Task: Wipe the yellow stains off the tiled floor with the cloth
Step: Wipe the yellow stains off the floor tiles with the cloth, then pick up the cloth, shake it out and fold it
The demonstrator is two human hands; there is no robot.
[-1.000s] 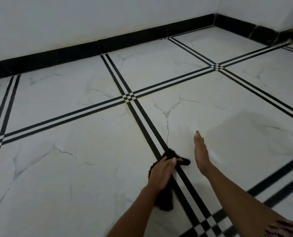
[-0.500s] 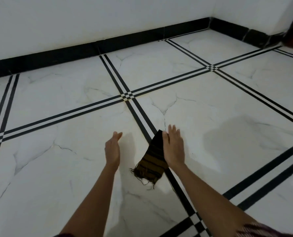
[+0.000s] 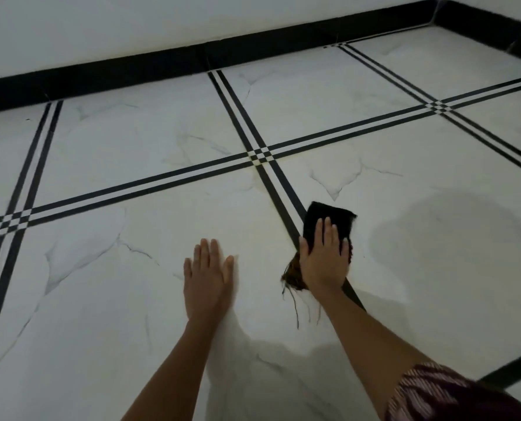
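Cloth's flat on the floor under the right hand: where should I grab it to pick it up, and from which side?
Probably the far dark end of the cloth, which pokes out beyond the right hand: pinch it from above, coming from the far side. The near end is only loose fringe, a poor hold.

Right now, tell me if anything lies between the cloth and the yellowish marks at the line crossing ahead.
Nothing visible does. The right hand presses flat on the cloth, over the black line; only floor shows from there to the yellowish marks at the crossing. The left hand rests on the tile off to one side.
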